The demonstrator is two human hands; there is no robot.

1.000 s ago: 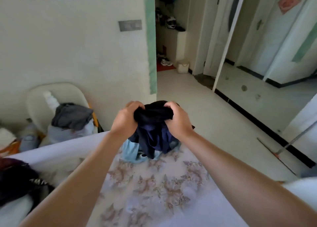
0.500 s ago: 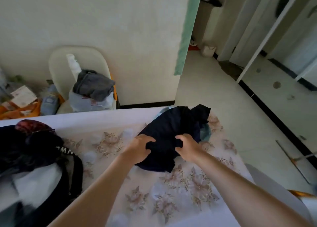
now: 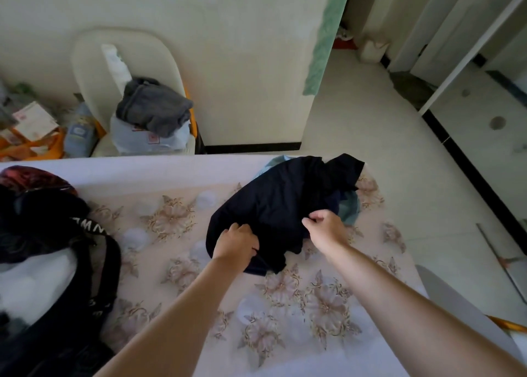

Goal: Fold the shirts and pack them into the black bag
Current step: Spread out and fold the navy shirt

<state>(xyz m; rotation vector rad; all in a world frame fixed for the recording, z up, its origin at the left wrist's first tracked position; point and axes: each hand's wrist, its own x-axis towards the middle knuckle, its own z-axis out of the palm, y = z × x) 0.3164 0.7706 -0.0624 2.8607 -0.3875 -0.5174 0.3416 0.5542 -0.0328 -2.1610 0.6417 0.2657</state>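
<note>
Home bedroom — floral bedsheet, clothes-heaped chair, tiled hallway beyond

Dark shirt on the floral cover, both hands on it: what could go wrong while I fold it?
1. The dark shirt lies crumpled over a light blue garment; spreading it may drag that garment along.
2. Both sit by the far corner of the floral cover, so a push could send them to the floor.
3. The left hand and right hand grip bunched fabric at its near edge, so creases may get folded in.
</note>
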